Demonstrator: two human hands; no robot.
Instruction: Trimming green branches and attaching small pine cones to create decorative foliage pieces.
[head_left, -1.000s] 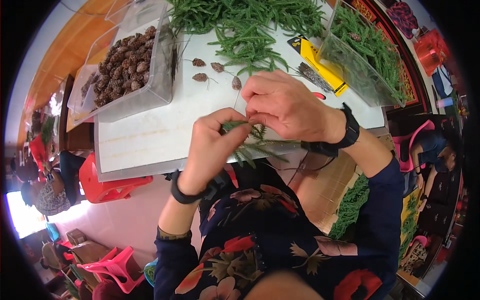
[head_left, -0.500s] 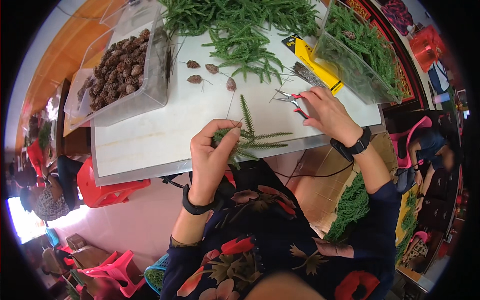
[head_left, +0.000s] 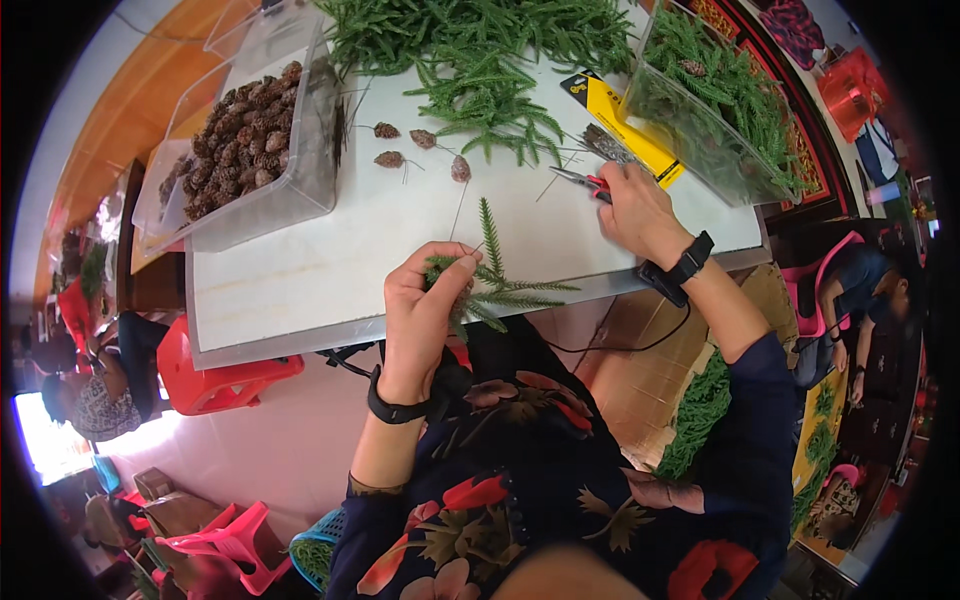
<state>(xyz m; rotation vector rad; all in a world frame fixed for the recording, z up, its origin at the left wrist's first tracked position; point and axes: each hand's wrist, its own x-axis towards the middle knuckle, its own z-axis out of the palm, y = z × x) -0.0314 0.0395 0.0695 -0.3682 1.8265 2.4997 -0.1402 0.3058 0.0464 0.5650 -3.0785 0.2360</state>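
Between the thumb and fingers of my left hand (head_left: 418, 300), near the table's front edge, is a green artificial pine sprig (head_left: 487, 232). A thin wire rises from its stem at my fingertips. My right hand (head_left: 642, 215) is closed around the handles of small red-and-black pliers (head_left: 578, 179), whose jaws point left over the white table. The palm side is hidden. Beyond my left hand lie several wired pine cones (head_left: 461, 169). A bundle of thin wires (head_left: 606, 144) lies just beyond the pliers, partly on a yellow card (head_left: 640, 140).
On the left stands a clear bin (head_left: 312, 185) filled with pine cones. Green sprigs (head_left: 485, 95) are heaped at the table's far side. Another clear bin (head_left: 700, 150) of greenery stands at the right. Red stool (head_left: 220, 375) and other seated people are around the table.
My right hand has closed over the pliers' handles, and the pliers have drawn together and shifted slightly up. My left hand keeps the sprig in nearly the same spot.
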